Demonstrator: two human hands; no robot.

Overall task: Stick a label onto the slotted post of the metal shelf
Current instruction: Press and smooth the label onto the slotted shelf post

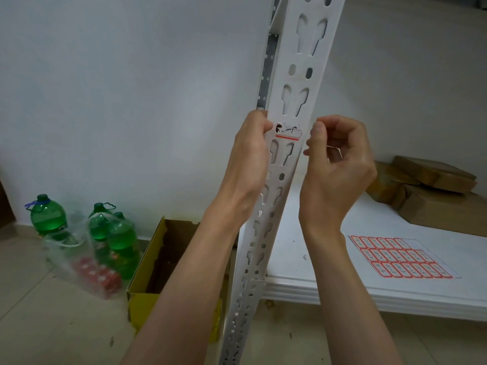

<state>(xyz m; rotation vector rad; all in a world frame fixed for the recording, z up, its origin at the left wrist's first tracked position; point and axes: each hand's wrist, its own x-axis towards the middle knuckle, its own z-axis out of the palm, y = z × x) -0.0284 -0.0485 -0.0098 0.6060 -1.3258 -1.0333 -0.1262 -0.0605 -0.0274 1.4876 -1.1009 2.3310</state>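
Note:
The white slotted post point(295, 83) of the metal shelf runs steeply through the middle of the view. A white label point(287, 133) with a red edge and dark handwriting lies across the post's face at hand height. My left hand point(250, 156) grips the post's left edge, its thumb at the label's left end. Just off the post's right edge, level with the label, my right hand point(338, 164) has its fingers curled. Nothing is plainly held in it. Whether its fingertips touch the post is unclear.
A sheet of red-bordered labels point(400, 256) lies on the white shelf board point(342, 291) at the right, with brown parcels point(432, 196) behind it. On the floor at the left stand green bottles point(48, 217), a plastic bag point(87, 262) and an open cardboard box point(155, 264).

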